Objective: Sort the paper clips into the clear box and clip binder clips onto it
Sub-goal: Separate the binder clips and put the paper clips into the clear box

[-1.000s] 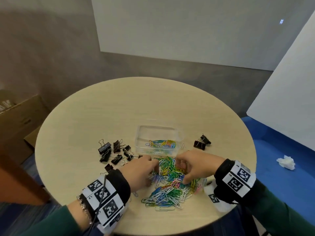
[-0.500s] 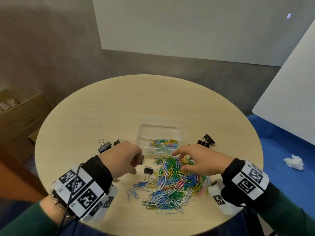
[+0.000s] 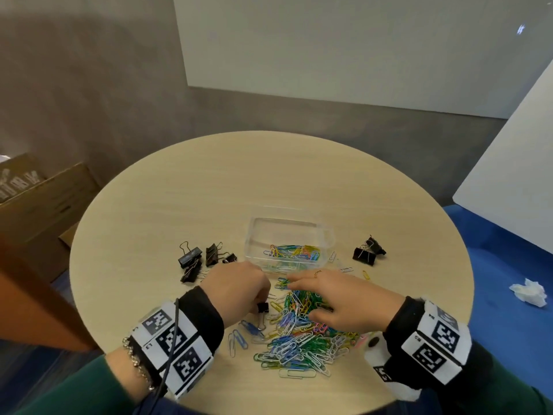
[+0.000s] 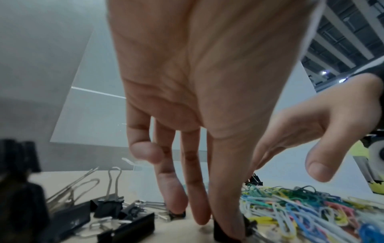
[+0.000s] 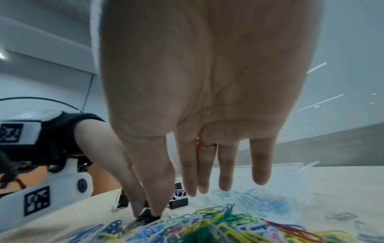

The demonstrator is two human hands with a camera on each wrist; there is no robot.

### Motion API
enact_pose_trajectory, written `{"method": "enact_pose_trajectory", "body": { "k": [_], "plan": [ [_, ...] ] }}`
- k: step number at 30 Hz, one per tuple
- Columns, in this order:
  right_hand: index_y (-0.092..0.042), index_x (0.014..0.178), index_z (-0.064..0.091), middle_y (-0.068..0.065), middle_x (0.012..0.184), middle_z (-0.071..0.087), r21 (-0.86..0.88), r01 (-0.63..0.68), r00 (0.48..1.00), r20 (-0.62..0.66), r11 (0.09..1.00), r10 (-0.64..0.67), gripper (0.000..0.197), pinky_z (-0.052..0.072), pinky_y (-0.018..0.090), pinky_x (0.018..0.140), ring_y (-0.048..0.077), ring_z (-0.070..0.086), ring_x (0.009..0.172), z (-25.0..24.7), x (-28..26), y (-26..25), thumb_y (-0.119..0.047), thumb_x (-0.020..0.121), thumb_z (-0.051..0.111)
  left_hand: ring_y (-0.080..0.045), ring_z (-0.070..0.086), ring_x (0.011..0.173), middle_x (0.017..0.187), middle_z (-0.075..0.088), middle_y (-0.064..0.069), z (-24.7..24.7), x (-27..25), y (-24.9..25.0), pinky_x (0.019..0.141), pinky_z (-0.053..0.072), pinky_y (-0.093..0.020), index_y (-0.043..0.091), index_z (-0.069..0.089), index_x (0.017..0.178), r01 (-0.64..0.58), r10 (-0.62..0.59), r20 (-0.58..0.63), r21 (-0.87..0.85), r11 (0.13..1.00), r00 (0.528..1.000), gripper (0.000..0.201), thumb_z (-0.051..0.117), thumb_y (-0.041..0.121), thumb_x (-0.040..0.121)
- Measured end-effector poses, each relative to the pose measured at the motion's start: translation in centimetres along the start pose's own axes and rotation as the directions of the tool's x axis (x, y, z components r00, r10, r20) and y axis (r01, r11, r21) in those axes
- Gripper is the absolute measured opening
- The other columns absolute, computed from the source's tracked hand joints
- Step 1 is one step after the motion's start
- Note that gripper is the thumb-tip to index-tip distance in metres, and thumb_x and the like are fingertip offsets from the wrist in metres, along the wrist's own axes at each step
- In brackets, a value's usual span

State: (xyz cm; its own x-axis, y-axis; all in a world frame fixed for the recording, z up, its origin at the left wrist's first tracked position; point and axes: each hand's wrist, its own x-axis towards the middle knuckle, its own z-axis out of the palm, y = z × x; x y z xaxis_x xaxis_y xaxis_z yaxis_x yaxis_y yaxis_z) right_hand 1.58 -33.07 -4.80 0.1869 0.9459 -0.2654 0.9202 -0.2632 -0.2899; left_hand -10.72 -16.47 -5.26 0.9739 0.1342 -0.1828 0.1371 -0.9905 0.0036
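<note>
The clear box (image 3: 254,235) stands mid-table with a few coloured paper clips (image 3: 294,251) inside. A big heap of paper clips (image 3: 299,339) lies in front of it, also in the right wrist view (image 5: 218,226). My left hand (image 3: 263,301) pinches a small black binder clip (image 3: 262,307) at the heap's left edge; the left wrist view shows thumb and finger on this clip (image 4: 220,231). My right hand (image 3: 303,301) hovers over the heap with straight fingers (image 5: 204,180) and holds nothing.
Several black binder clips (image 3: 194,262) lie left of the box, and two more (image 3: 366,253) lie to its right. The round table's edge (image 3: 89,310) is close to my left wrist. A cardboard box (image 3: 36,199) stands on the floor at the left.
My left hand left the heap, swung left, then came down onto the small binder clip. My right hand uncurled and stretched flat over the heap.
</note>
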Motion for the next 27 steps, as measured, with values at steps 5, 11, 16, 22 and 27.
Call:
{"method": "enact_pose_trajectory", "body": {
  "k": [5,11,16,22,27],
  "plan": [
    [-0.022,0.149,0.030,-0.010,0.159,0.020,-0.045,0.092,0.993,0.084,0.995,-0.088,0.056,0.011,0.035,0.121,0.010,0.010,0.148,0.6,1.1,-1.9,-0.029,0.097,0.049,-0.021,0.063,0.099,0.108,0.065,0.005,0.1,0.0,-0.6,0.079,0.050,-0.032,0.030,0.067,0.099,0.071,-0.072,0.014,0.058,0.996,0.997,0.014,0.058,0.023,0.090],
    [-0.019,0.145,0.036,-0.007,0.157,0.026,-0.095,0.077,0.984,0.166,0.993,-0.060,0.049,-0.002,0.046,0.119,0.009,0.006,0.148,1.0,1.4,-2.6,-0.028,0.097,0.042,-0.021,0.058,0.107,0.109,0.066,0.002,0.1,0.2,-1.8,0.090,0.035,-0.034,0.026,0.066,0.101,0.154,-0.152,-0.029,0.220,0.963,0.988,0.015,0.057,0.020,0.091],
    [-0.019,0.136,0.049,-0.004,0.148,0.042,-0.078,0.176,0.982,0.076,0.981,-0.170,0.043,0.021,0.046,0.118,0.015,0.030,0.142,1.0,0.6,-4.2,-0.022,0.093,0.046,-0.020,0.058,0.106,0.108,0.063,0.003,0.6,0.4,-2.3,0.090,0.036,-0.033,0.025,0.063,0.102,0.198,-0.189,-0.059,0.232,0.952,0.980,0.017,0.056,0.016,0.090],
    [-0.018,0.151,0.020,-0.006,0.162,0.007,-0.068,0.306,0.926,0.254,0.950,-0.280,0.060,0.005,0.050,0.119,0.012,0.003,0.148,3.0,0.7,-7.4,-0.029,0.097,0.045,-0.019,0.060,0.103,0.105,0.063,0.005,0.6,0.2,-2.7,0.083,0.034,-0.031,0.025,0.062,0.101,0.226,-0.216,-0.072,0.192,0.955,0.974,0.019,0.054,0.013,0.089],
    [-0.021,0.147,0.029,-0.008,0.161,0.008,-0.142,0.206,0.957,0.234,0.968,-0.170,0.054,0.001,0.051,0.120,0.013,0.001,0.149,2.2,-0.3,-4.7,-0.041,0.098,0.040,-0.019,0.060,0.102,0.107,0.061,0.003,0.4,0.1,-2.8,0.089,0.039,-0.032,0.024,0.059,0.103,0.257,-0.255,-0.035,0.196,0.946,0.966,0.017,0.056,0.013,0.090]
  ]
}}
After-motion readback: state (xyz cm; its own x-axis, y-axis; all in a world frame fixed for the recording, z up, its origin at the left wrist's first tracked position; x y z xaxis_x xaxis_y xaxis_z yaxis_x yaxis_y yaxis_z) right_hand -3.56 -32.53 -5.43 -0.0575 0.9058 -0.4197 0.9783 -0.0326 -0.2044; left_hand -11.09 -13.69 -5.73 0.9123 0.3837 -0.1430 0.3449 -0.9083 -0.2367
